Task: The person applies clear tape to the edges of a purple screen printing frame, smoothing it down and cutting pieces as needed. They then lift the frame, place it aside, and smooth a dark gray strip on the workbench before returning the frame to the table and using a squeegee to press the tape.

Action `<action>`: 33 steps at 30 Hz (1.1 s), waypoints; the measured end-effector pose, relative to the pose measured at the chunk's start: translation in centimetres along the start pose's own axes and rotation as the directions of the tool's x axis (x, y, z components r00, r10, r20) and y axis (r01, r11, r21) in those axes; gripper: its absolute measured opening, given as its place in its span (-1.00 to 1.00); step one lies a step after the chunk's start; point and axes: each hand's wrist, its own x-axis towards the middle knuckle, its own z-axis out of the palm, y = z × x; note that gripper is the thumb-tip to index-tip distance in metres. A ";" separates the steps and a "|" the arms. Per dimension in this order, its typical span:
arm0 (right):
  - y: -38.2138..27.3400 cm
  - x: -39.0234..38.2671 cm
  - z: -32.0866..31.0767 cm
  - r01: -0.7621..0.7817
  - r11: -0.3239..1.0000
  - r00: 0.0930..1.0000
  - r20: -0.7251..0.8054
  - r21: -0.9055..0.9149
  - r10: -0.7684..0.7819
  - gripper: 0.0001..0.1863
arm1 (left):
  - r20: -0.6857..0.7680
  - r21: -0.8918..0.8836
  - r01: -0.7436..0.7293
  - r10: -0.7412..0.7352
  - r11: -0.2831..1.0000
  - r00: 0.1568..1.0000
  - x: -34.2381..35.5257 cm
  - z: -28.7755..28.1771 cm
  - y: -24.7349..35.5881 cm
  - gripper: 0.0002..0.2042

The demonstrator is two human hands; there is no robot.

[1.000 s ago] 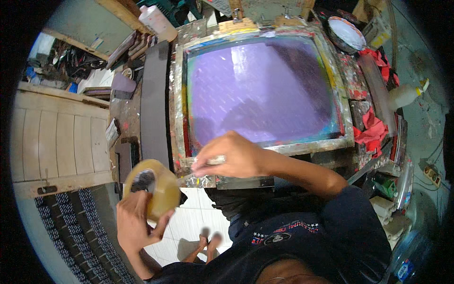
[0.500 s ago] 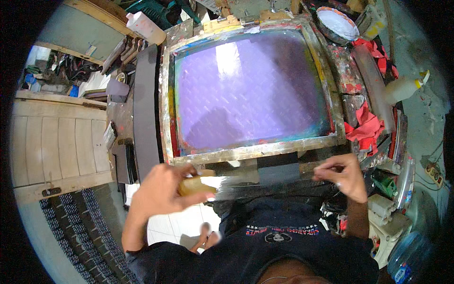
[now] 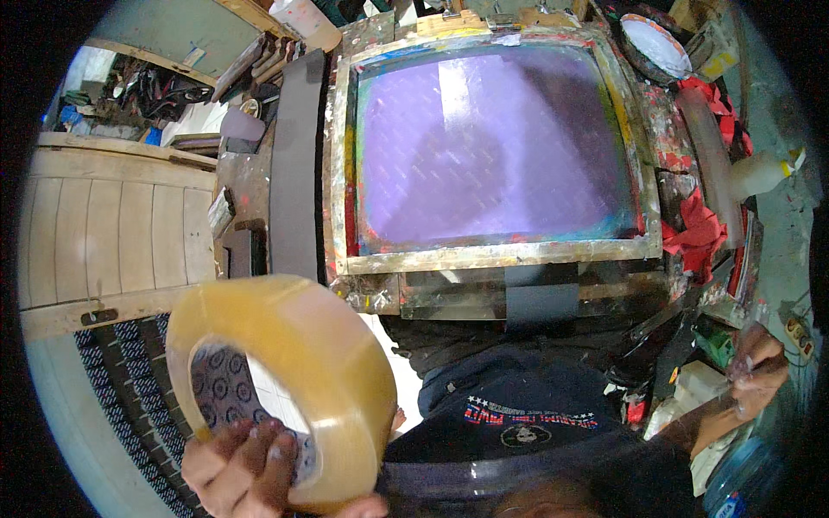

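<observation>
Paint crusts the table [image 3: 371, 295]; the left grip [image 3: 250, 470] clasps a glossy, ring-shaped roll [image 3: 345, 363], the right grip [image 3: 758, 371] pinching its clear strip [image 3: 535, 472].

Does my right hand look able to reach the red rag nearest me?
Probably yes: the red rag lies uncovered on the same side as your right hand. That hand seems to pinch the tape strip, though, so it might need freeing first.

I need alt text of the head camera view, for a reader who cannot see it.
A person's left hand grips a large roll of yellowish tape, a clear strip stretched across the dark shirt to the right hand. Beyond lies a wooden-framed purple screen.
</observation>
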 end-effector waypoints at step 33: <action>-6.5 17.8 9.3 0.525 0.528 0.784 0.620 -0.668 0.005 -0.79 | -0.264 0.244 0.887 -0.854 0.391 0.449 -12.3 21.3 -1.4 -0.27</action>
